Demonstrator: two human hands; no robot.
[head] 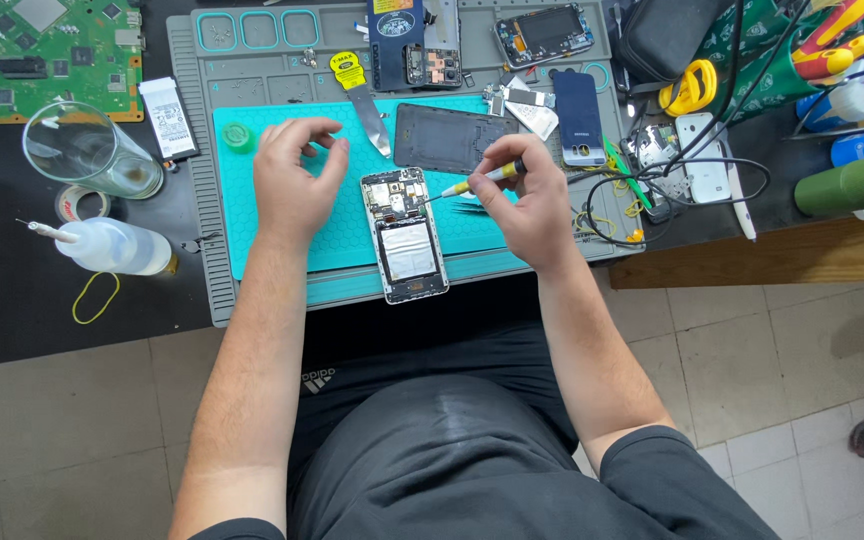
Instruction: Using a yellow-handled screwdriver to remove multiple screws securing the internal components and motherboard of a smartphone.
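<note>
A white rectangular battery label [169,116] lies far left on the black mat; a round yellow sticker [348,71] tops the metal pry tool; a yellow-and-blue label [394,17] sits at the far edge, centre.

Opened phone [404,235] flat on teal mat; screwdriver [480,180] tilted.

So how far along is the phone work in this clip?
Done: the phone lies open on the teal mat, and its dark back cover is set aside above it. In hand: the right hand holds a small screwdriver with its tip at the upper board; the left hand rests on the mat beside the phone, holding nothing visible. Left: board and battery are still in the frame.
</note>
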